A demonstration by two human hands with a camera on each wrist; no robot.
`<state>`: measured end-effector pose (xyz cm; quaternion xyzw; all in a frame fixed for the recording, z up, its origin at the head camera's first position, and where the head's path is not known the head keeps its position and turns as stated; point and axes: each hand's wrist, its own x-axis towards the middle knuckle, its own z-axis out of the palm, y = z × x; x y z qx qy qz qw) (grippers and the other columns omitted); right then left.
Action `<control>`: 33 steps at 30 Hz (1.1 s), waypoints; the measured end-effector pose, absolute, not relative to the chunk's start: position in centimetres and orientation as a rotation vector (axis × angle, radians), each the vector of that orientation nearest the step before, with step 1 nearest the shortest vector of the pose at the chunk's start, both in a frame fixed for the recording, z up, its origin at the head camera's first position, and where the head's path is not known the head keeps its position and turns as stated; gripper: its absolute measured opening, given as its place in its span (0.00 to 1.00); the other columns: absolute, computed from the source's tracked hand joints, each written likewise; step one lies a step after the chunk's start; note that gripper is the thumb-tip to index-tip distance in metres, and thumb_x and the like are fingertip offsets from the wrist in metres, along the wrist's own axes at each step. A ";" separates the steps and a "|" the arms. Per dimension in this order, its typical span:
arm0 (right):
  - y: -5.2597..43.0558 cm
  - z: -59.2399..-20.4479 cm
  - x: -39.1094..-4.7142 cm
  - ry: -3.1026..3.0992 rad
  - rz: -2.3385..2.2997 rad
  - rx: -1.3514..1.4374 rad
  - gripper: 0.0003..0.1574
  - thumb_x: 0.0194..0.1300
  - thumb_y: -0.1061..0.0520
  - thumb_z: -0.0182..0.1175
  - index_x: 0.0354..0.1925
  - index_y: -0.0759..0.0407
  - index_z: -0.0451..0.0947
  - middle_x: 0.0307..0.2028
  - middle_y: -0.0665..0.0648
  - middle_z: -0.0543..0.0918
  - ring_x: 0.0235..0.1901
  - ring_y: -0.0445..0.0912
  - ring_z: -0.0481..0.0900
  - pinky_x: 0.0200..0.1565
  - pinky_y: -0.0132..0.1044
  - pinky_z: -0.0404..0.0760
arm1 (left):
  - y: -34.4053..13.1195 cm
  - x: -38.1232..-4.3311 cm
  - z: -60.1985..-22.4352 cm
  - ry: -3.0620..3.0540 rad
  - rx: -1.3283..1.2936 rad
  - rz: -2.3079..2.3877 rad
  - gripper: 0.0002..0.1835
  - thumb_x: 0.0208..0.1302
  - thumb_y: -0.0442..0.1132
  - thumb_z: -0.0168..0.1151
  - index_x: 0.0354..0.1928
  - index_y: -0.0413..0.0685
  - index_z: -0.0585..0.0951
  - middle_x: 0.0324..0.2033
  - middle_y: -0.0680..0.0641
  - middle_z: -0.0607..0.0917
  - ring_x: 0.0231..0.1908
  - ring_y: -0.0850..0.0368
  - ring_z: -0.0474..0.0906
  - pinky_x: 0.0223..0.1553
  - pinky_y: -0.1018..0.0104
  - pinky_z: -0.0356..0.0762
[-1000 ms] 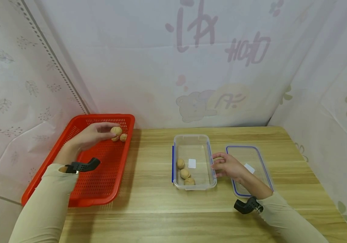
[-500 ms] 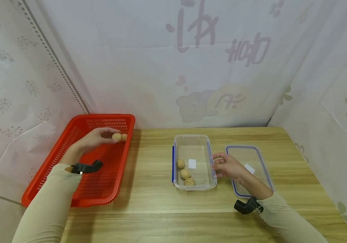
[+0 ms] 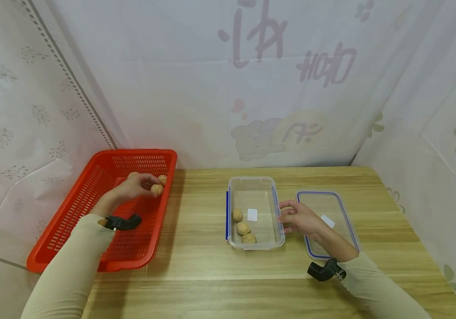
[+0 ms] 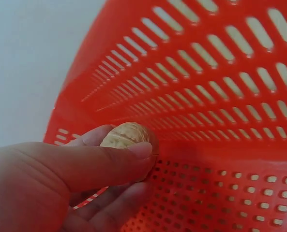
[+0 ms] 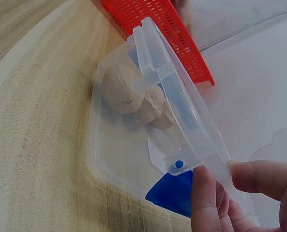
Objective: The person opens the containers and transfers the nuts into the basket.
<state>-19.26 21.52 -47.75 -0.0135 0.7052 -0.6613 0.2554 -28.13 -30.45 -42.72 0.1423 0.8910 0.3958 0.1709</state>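
My left hand (image 3: 135, 188) is inside the red basket (image 3: 160, 221), pinching a walnut (image 3: 157, 189) between thumb and fingers. In the left wrist view the thumb lies across that walnut (image 4: 128, 134), close to the slotted wall. Another walnut (image 3: 163, 178) sits just beyond it, and part of a third (image 3: 133, 174) shows behind the hand. At the table's middle, my right hand (image 3: 300, 219) holds the side wall of a clear plastic food container (image 3: 251, 190). The right wrist view shows thumb and fingers on either side of its rim. Three walnuts (image 3: 243, 228) lie along its left side.
A clear lid (image 3: 323, 203) with a blue seal lies right of the container, partly under the right forearm. Wooden tabletop (image 3: 200, 212) separates basket and container. A patterned white curtain (image 3: 196, 110) hangs behind the table and along both sides.
My left hand has moved right and toward me, lower in the basket, with the walnut. A walnut has come into view behind that hand. The right hand and container have stayed put.
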 end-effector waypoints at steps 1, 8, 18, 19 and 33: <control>21.5 -47.8 -19.3 1.915 -1.795 -0.034 0.30 0.71 0.67 0.58 0.65 0.73 0.58 0.36 0.54 0.78 0.34 0.43 0.80 0.35 0.35 0.86 | -30.4 -28.1 -42.8 2.532 0.413 1.120 0.21 0.63 0.28 0.69 0.57 0.28 0.77 0.54 0.30 0.80 0.54 0.35 0.77 0.51 0.59 0.79; 21.5 -47.6 -19.3 1.924 -1.789 -0.024 0.31 0.71 0.67 0.58 0.66 0.73 0.58 0.37 0.54 0.78 0.35 0.43 0.80 0.35 0.34 0.86 | -30.0 -28.4 -43.6 2.518 0.441 1.086 0.21 0.63 0.27 0.68 0.56 0.26 0.75 0.52 0.30 0.80 0.52 0.39 0.75 0.51 0.58 0.77; 21.4 -47.5 -19.2 1.901 -1.803 -0.011 0.30 0.71 0.68 0.58 0.66 0.73 0.58 0.37 0.54 0.78 0.34 0.43 0.81 0.35 0.34 0.86 | -29.5 -28.5 -44.6 2.584 0.481 1.046 0.20 0.60 0.24 0.70 0.52 0.26 0.76 0.48 0.30 0.80 0.48 0.37 0.76 0.51 0.50 0.77; 21.4 -47.5 -19.2 1.899 -1.805 -0.012 0.30 0.71 0.68 0.58 0.66 0.73 0.58 0.37 0.54 0.78 0.34 0.43 0.81 0.35 0.34 0.86 | -29.5 -28.5 -44.6 2.594 0.483 1.042 0.20 0.59 0.24 0.70 0.52 0.26 0.76 0.48 0.30 0.80 0.48 0.37 0.76 0.50 0.50 0.77; 21.4 -47.8 -19.2 1.912 -1.801 -0.007 0.31 0.71 0.68 0.58 0.66 0.74 0.57 0.36 0.52 0.79 0.35 0.43 0.80 0.36 0.35 0.86 | -29.1 -28.6 -45.3 2.707 0.520 1.001 0.18 0.59 0.23 0.69 0.50 0.23 0.76 0.48 0.27 0.81 0.50 0.32 0.76 0.51 0.43 0.77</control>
